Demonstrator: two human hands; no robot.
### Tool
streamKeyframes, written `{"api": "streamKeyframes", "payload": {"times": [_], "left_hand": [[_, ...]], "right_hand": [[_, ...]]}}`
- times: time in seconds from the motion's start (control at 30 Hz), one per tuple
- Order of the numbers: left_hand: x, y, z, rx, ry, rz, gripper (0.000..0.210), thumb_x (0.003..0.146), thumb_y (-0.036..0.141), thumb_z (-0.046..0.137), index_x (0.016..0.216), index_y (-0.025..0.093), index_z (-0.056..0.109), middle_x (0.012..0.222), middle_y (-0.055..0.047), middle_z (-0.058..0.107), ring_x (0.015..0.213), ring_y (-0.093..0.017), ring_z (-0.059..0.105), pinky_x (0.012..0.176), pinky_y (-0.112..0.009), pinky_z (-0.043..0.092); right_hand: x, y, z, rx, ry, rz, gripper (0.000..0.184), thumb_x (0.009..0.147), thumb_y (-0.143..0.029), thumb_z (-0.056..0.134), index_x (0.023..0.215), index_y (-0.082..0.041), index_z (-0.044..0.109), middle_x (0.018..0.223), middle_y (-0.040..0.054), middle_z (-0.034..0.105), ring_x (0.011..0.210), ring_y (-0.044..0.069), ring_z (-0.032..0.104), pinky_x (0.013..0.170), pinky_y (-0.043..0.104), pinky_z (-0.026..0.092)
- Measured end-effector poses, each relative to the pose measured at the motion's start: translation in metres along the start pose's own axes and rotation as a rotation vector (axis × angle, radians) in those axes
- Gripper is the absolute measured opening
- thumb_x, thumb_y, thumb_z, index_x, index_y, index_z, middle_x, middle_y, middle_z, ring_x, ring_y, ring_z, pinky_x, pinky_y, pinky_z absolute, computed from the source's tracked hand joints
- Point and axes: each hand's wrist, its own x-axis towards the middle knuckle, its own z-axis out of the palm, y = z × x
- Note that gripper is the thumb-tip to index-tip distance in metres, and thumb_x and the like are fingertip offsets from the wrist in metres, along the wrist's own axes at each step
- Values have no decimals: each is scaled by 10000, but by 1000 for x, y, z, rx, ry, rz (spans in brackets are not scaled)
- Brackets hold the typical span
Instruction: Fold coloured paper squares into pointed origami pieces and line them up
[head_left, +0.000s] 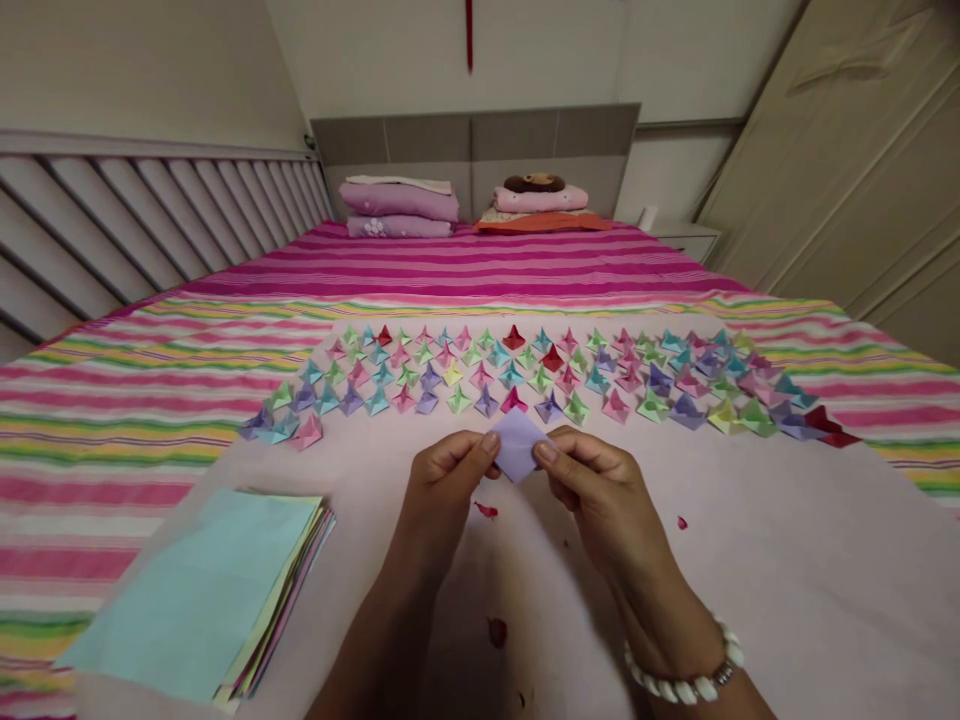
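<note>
A small purple square of folded origami paper [516,445] is held up with one corner pointing down, in front of the rows of paper boats. My left hand [454,475] pinches its left corner between thumb and fingers. At the opposite corner, my right hand [592,480] grips it the same way; a white beaded bracelet [684,685] circles that wrist. Just beyond the paper stand several rows of folded paper boats [458,400] in green, pink, blue, purple, yellow and red. How many layers the purple paper has I cannot tell.
A stack of coloured paper sheets [202,590], light blue on top, lies at the left on the pale board [787,580]. Red petals [496,632] are scattered near my forearms. Striped bedding [480,265] surrounds the board, with folded blankets [401,208] at the headboard.
</note>
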Motion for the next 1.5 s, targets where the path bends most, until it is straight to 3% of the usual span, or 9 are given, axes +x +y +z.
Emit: {"api": "streamKeyframes", "payload": {"times": [0.2, 0.37, 0.6, 0.83, 1.07, 1.2, 1.33, 1.43, 1.5], "left_hand": [[0, -2, 6, -120, -107, -70, 197, 710, 349, 766, 699, 178, 669, 693, 12, 610, 688, -116, 508, 660, -230, 393], [2, -11, 6, -73, -86, -147, 235, 812, 411, 660, 745, 186, 675, 761, -4, 617, 693, -113, 484, 634, -220, 383], [3, -7, 5, -552, -217, -346, 175, 756, 305, 702, 752, 139, 645, 722, -7, 556, 653, -94, 496, 597, -202, 404], [3, -6, 4, -742, -375, -541, 82, 748, 190, 650, 739, 109, 650, 674, -1, 517, 544, -54, 442, 498, -165, 346], [0, -10, 7, -805, -459, -672, 105, 708, 189, 671, 681, 107, 612, 635, 5, 482, 488, -40, 395, 464, -156, 288], [-2, -8, 12, -735, -497, -679, 144, 684, 235, 666, 650, 121, 585, 618, 9, 488, 467, -39, 366, 458, -166, 266], [0, -9, 11, -418, -399, -498, 231, 730, 353, 649, 651, 138, 618, 638, -12, 555, 513, -70, 424, 499, -195, 297], [3, -9, 5, -172, -176, -285, 194, 753, 346, 677, 786, 155, 685, 778, -38, 641, 669, -115, 532, 599, -224, 368], [5, -8, 1, -212, -64, -202, 229, 768, 359, 679, 896, 171, 703, 908, -56, 669, 808, -143, 572, 688, -239, 405]], "right_hand": [[-1, -2, -2, 7, 123, 5, 209, 788, -341, 744, 666, -179, 694, 510, -57, 436, 476, 65, 311, 452, 238, 213], [-1, -4, 1, -7, 90, 13, 201, 789, -362, 742, 703, -182, 715, 606, -21, 589, 462, 56, 350, 442, 229, 253], [0, -4, 1, 50, 27, 17, 202, 820, -405, 699, 859, -214, 755, 691, -15, 616, 494, 67, 423, 473, 225, 321], [2, -2, 1, 173, -90, 102, 367, 696, -333, 809, 1038, -238, 715, 939, 48, 706, 831, 188, 635, 772, 316, 495], [-1, -8, 4, 201, -189, 186, 249, 698, -305, 788, 922, -213, 732, 704, 17, 697, 571, 148, 601, 558, 266, 475], [-1, -9, 3, 198, -155, 167, 177, 672, -290, 813, 770, -191, 705, 613, 0, 668, 511, 127, 577, 504, 237, 441], [1, -9, 3, 193, -154, 123, 165, 695, -298, 804, 705, -186, 683, 563, -13, 648, 484, 131, 570, 527, 265, 469], [3, -8, 0, 140, -75, 78, 145, 678, -276, 817, 706, -183, 710, 623, 2, 679, 588, 143, 608, 632, 280, 498], [5, -7, -3, 93, -23, 82, 152, 655, -272, 832, 700, -178, 722, 638, 8, 689, 587, 132, 600, 618, 261, 484]]}}
